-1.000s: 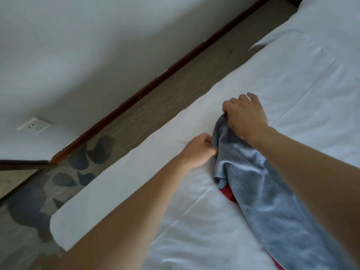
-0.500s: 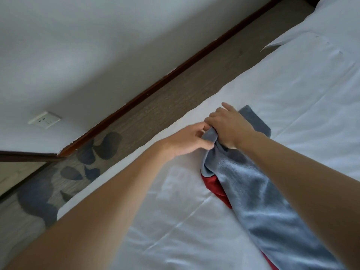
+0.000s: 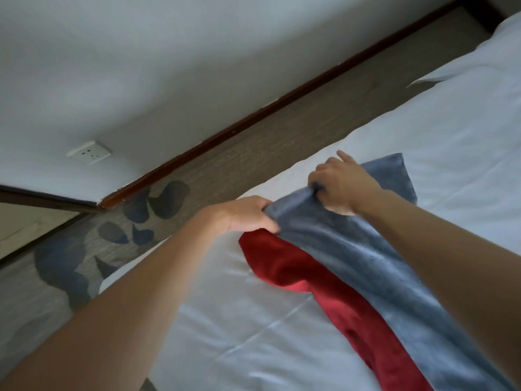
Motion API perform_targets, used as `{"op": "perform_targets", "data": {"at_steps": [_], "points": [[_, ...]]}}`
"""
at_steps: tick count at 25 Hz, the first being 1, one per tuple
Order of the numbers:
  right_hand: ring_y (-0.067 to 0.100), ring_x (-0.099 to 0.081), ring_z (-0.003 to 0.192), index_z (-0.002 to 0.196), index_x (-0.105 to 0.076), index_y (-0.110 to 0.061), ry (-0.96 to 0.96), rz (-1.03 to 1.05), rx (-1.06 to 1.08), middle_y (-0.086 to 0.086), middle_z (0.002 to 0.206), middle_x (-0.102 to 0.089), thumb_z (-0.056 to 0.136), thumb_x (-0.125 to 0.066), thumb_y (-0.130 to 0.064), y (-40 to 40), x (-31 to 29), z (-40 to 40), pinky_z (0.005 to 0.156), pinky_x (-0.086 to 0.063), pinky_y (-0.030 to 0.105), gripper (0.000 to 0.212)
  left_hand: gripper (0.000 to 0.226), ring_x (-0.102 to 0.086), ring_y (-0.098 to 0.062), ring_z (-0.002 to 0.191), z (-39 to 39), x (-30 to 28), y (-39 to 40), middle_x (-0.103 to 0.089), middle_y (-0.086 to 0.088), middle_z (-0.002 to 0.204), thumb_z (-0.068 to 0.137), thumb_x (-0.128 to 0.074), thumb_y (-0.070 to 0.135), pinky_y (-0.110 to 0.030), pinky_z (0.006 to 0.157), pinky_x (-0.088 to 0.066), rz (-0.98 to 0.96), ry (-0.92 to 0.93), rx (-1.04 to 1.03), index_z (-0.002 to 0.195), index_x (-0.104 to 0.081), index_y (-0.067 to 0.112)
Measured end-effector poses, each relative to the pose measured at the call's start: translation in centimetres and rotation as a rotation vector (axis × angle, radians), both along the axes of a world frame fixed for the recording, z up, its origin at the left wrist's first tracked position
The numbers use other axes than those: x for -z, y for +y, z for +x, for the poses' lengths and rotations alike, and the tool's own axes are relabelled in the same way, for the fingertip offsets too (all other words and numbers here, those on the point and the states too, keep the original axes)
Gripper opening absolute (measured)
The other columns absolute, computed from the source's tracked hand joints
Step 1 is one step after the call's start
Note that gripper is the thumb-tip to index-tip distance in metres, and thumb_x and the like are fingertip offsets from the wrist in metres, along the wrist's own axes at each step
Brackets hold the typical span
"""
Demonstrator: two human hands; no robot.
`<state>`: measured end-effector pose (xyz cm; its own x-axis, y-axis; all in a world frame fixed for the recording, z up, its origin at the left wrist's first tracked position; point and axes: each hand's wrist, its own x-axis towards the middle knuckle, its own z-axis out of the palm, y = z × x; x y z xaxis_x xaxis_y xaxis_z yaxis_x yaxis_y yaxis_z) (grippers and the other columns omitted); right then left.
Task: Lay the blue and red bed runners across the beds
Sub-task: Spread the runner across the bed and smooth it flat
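Blue runner (image 3: pixel 352 249) edge pinched by both hands, overlapping red runner (image 3: pixel 282 261).

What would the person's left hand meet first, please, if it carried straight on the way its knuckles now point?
Probably nothing new: the left hand already grips the soft blue-grey bed runner, which lies ahead. Beyond that fold is the right hand, though depth is unclear.

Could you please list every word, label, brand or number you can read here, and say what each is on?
None can be read.
The wall socket shows only its holes, no lettering.
The blue runner, red runner and white bed sheet show no tag or print.
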<state>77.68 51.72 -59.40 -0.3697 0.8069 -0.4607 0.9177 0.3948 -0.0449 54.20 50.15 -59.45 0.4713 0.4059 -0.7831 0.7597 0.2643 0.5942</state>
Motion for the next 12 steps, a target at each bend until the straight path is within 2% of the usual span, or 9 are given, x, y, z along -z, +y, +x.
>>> {"op": "perform_targets", "data": {"at_steps": [2, 4, 5, 6, 8, 10, 12], "points": [[0.023, -0.053, 0.111, 0.105, -0.068, -0.027, -0.055, 0.051, 0.008, -0.002, 0.108, -0.068, 0.095, -0.046, -0.026, 0.2, 0.4, -0.8, 0.117, -0.02, 0.05, 0.024, 0.017, -0.07, -0.015, 0.084, -0.9, 0.4, 0.4, -0.072, 0.006, 0.089, 0.077, -0.071, 0.035, -0.033, 0.079, -0.056, 0.165, 0.11, -0.026, 0.093, -0.069, 0.028], [0.025, -0.053, 0.112, 0.104, -0.068, -0.025, -0.072, 0.178, 0.078, -0.001, 0.105, -0.068, 0.094, -0.047, -0.023, 1.0, 0.6, -2.0, 0.117, -0.022, 0.053, 0.023, 0.012, -0.066, -0.019, 0.074, -1.3, 0.1, 1.8, -0.067, 0.003, 0.078, 0.079, -0.067, 0.035, -0.031, 0.058, -0.046, 0.43, 0.195, -0.075, 0.081, -0.062, 0.025], [0.026, -0.053, 0.113, 0.105, -0.067, -0.023, -0.056, 0.214, 0.097, 0.0, 0.105, -0.067, 0.092, -0.049, -0.02, 1.3, 0.7, -2.6, 0.117, -0.021, 0.054, 0.021, 0.013, -0.065, -0.018, 0.07, -1.3, 0.1, 2.1, -0.064, 0.005, 0.075, 0.079, -0.065, 0.037, -0.03, 0.055, -0.043, 0.532, 0.211, -0.1, 0.078, -0.058, 0.026], [0.027, -0.053, 0.114, 0.107, -0.065, -0.022, -0.018, 0.226, 0.097, 0.001, 0.106, -0.066, 0.09, -0.052, -0.018, 1.6, 0.7, -3.4, 0.118, -0.019, 0.054, 0.022, 0.014, -0.063, -0.015, 0.07, -1.4, 0.3, 2.2, -0.064, 0.008, 0.075, 0.08, -0.063, 0.041, -0.031, 0.056, -0.044, 0.583, 0.201, -0.131, 0.079, -0.057, 0.028], [0.026, -0.054, 0.114, 0.113, -0.063, -0.023, 0.061, 0.192, 0.049, 0.001, 0.109, -0.065, 0.089, -0.051, -0.018, 1.7, 0.8, -5.1, 0.118, -0.018, 0.051, 0.027, 0.019, -0.062, -0.011, 0.077, -2.1, 1.1, 1.6, -0.064, 0.011, 0.084, 0.083, -0.059, 0.049, -0.034, 0.066, -0.051, 0.547, 0.204, -0.184, 0.092, -0.059, 0.032], [0.023, -0.056, 0.11, 0.111, -0.064, -0.025, 0.083, 0.148, -0.02, -0.001, 0.107, -0.066, 0.093, -0.048, -0.021, 1.1, 1.4, -6.2, 0.117, -0.02, 0.048, 0.024, 0.026, -0.062, -0.015, 0.086, -3.3, 2.2, 0.1, -0.065, 0.007, 0.094, 0.086, -0.056, 0.051, -0.038, 0.078, -0.054, 0.451, 0.278, -0.205, 0.103, -0.058, 0.03], [0.022, -0.056, 0.107, 0.105, -0.064, -0.026, 0.052, 0.127, -0.041, -0.003, 0.103, -0.066, 0.096, -0.048, -0.024, 0.8, 2.4, -6.7, 0.116, -0.023, 0.048, 0.018, 0.026, -0.062, -0.024, 0.093, -3.9, 3.5, -1.7, -0.066, -0.001, 0.102, 0.092, -0.054, 0.046, -0.043, 0.083, -0.053, 0.417, 0.325, -0.156, 0.108, -0.057, 0.026]]}}
